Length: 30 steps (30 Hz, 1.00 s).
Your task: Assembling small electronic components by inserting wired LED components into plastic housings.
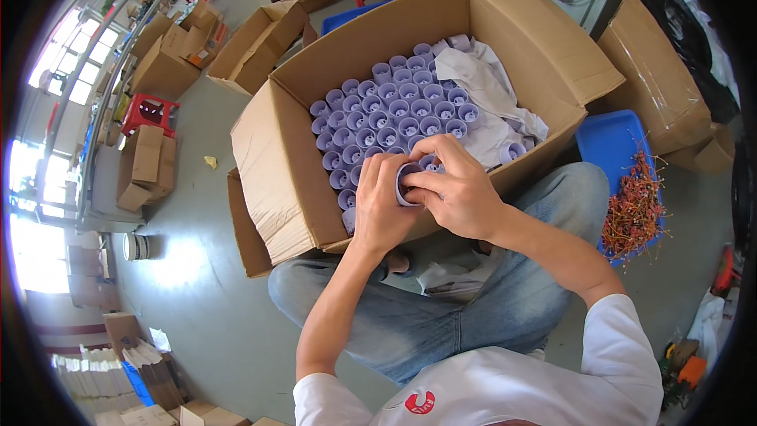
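Over the near side of a big open cardboard box [272, 177], my left hand [380, 205] is wrapped round a small pale purple cup [400, 187], its mouth tipped toward my right hand [467, 201]. The fingers of that right hand are bent and reach into the cup's mouth; whatever they pinch inside is hidden. Below my hands, rows of similar purple cups [386, 120] stand mouth up in the box, with small pale parts visible inside. Crumpled white paper [481, 79] covers the box's right part, and one cup [512, 151] lies near its right wall.
Right of my knee, a blue tray [607, 138] holds a tangle of red and yellowish wired parts [633, 217]. Other cardboard boxes [260, 43] stand to the left and at the back. Red stools [150, 113] are on the floor. My jeans-clad legs [410, 319] flank the box's near side.
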Motion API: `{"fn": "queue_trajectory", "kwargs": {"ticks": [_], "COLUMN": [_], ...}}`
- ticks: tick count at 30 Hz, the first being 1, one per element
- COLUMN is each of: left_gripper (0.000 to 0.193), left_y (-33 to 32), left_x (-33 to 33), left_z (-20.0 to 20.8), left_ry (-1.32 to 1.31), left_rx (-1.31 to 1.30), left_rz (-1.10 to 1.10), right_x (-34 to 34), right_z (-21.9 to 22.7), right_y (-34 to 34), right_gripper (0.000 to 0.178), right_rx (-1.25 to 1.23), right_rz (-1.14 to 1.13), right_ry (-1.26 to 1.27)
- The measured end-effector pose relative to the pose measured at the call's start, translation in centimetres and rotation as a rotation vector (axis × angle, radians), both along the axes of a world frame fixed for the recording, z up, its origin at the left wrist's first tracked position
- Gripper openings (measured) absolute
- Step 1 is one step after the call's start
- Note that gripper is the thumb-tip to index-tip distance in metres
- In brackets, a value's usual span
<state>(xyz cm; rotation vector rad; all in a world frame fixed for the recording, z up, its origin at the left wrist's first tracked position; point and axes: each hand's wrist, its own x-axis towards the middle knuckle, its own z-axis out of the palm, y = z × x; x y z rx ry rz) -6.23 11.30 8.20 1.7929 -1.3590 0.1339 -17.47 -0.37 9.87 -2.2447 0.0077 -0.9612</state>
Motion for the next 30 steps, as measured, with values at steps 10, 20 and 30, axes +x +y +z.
{"fn": "queue_trajectory", "kwargs": {"ticks": [10, 20, 30], "left_gripper": [0.052, 0.049, 0.04], "left_y": [-0.1, 0.3, -0.4], "left_x": [-0.3, -0.2, -1.1], "left_z": [-0.1, -0.2, 0.2], "left_ry": [0.109, 0.083, 0.1], "left_rx": [-0.064, -0.057, -0.047], "left_rz": [-0.049, -0.08, -0.003], "right_x": [-0.1, -0.1, 0.1], "right_z": [-0.3, 0.0, -0.1], "right_y": [-0.2, -0.8, -0.5], "right_gripper": [0.016, 0.02, 0.024], "right_rx": [0.092, 0.214, 0.254], "right_rz": [0.005, 0.125, 0.142], "right_ry": [0.001, 0.136, 0.096]}}
